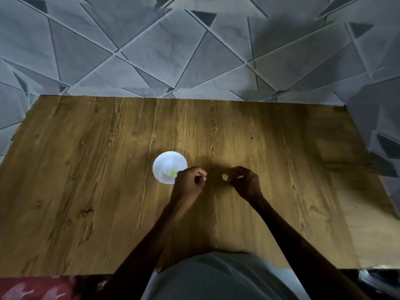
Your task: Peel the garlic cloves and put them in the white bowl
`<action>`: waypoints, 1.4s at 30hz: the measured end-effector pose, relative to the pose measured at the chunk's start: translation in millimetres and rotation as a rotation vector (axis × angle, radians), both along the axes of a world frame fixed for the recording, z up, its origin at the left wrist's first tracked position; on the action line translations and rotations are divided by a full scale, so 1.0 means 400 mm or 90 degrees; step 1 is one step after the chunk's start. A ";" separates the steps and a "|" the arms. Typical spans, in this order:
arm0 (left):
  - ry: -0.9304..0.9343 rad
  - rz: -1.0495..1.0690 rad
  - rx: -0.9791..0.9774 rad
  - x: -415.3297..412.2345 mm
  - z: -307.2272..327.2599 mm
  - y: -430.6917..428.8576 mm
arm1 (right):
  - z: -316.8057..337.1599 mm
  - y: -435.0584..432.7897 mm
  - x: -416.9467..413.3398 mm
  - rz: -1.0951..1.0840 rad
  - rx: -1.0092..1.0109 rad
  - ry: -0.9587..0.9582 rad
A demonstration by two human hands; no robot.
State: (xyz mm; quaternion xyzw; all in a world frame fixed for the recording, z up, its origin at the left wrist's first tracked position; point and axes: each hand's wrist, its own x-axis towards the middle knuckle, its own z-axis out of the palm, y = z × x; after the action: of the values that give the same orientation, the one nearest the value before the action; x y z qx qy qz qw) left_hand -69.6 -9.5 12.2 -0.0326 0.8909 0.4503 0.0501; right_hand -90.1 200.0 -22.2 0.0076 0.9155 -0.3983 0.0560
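Observation:
The white bowl (166, 163) stands on the wooden table (86, 169), left of middle, with a few pale yellow peeled garlic cloves (172, 173) inside. My left hand (189, 180) is curled just right of the bowl, overlapping its rim, and a small pale bit of garlic shows at its fingertips. My right hand (245, 182) is curled a short way to the right and pinches a small white garlic piece (239, 176). Another pale garlic piece (225, 177) lies between the hands, close to my right fingertips. Blur hides whether the pieces are clove or skin.
A grey wall with a triangle pattern rises behind the table's far edge (194, 98). My grey-clothed lap (216, 278) meets the near edge. Red patterned fabric (32, 289) shows at the bottom left, and a dark object (378, 278) at the bottom right.

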 end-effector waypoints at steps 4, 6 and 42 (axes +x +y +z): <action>-0.121 -0.001 0.073 -0.015 -0.091 0.067 | -0.031 -0.017 -0.017 0.096 0.085 0.050; -0.185 0.028 0.100 -0.031 -0.121 0.090 | -0.026 -0.028 -0.025 0.095 0.060 0.055; -0.224 0.044 0.310 -0.041 -0.116 0.091 | 0.027 0.006 -0.004 0.058 -0.283 -0.072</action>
State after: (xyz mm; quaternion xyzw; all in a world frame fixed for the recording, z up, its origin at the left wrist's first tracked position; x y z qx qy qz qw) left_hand -86.2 26.9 -34.4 -0.1271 0.7324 0.6398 0.1951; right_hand -91.9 202.6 -11.4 -0.0236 0.8002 -0.5859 0.1256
